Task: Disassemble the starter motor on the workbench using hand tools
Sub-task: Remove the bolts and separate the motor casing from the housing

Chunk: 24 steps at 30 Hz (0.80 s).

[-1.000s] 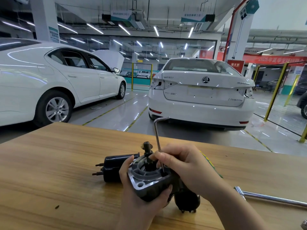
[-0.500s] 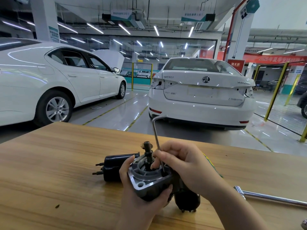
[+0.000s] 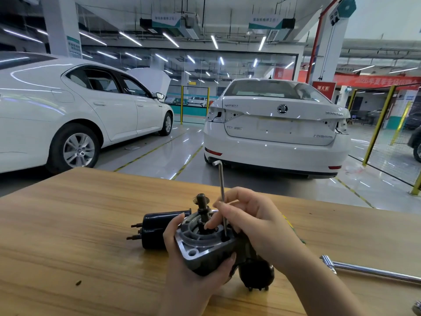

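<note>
While upright in cast-metal starter motor [image 3: 201,258], L-shaped hex key [image 3: 221,179] in right grip [image 3: 250,224], motor in left grip [image 3: 191,286].

Open workbench [image 3: 68,224] left of black cylinder [image 3: 159,226]; chrome bar [image 3: 369,271] at right edge.

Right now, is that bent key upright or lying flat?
Upright: the hex key stands in the starter motor, bend on top, right hand pinching it.

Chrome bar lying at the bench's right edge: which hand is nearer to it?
Right. The right hand pinches the hex key left of the chrome bar; the left hand grips the starter housing farther left.
</note>
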### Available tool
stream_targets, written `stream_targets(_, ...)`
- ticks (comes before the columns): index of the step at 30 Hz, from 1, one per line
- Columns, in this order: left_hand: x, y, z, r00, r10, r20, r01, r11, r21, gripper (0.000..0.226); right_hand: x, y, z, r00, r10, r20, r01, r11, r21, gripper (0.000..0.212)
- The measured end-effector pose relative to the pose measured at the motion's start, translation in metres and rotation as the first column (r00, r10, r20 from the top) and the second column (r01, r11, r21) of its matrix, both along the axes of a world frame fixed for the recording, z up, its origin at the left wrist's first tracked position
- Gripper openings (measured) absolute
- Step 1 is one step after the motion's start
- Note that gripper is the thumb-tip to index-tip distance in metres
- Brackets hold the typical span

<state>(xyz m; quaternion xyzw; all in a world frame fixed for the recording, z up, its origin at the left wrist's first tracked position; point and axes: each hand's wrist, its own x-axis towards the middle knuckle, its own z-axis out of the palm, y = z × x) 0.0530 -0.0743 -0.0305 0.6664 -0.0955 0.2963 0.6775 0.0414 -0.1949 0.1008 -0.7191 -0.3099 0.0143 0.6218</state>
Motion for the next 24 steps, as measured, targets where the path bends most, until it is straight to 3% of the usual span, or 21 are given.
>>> stream_targets(2,0.001,0.001,0.000,1.000,-0.001,0.002,0.001,1.000,-0.001,0.106,-0.001,0.001,0.000,0.999,-0.026,0.031,0.028,0.999,-0.040,0.004)
stream_targets(6,0.001,0.000,-0.002,1.000,-0.005,-0.008,0.005,1.000,0.000,0.107,0.000,0.004,-0.002,0.992,-0.111,0.064,0.116,0.989,-0.087,0.016)
stream_targets(17,-0.002,-0.002,0.005,1.000,-0.004,-0.022,0.004,1.000,-0.023,0.106,-0.001,0.004,-0.001,0.997,-0.065,0.033,0.068,0.991,-0.119,0.006)
stream_targets(21,-0.007,-0.002,0.010,1.000,-0.009,0.003,0.009,1.000,-0.008,0.105,0.000,0.006,-0.001,0.986,-0.154,0.061,0.160,0.981,-0.107,0.017)
stream_targets(24,-0.010,-0.003,0.014,1.000,-0.004,0.013,0.004,1.000,-0.006,0.099,0.000,0.004,0.000,0.991,-0.126,0.042,0.129,0.987,-0.098,0.020)
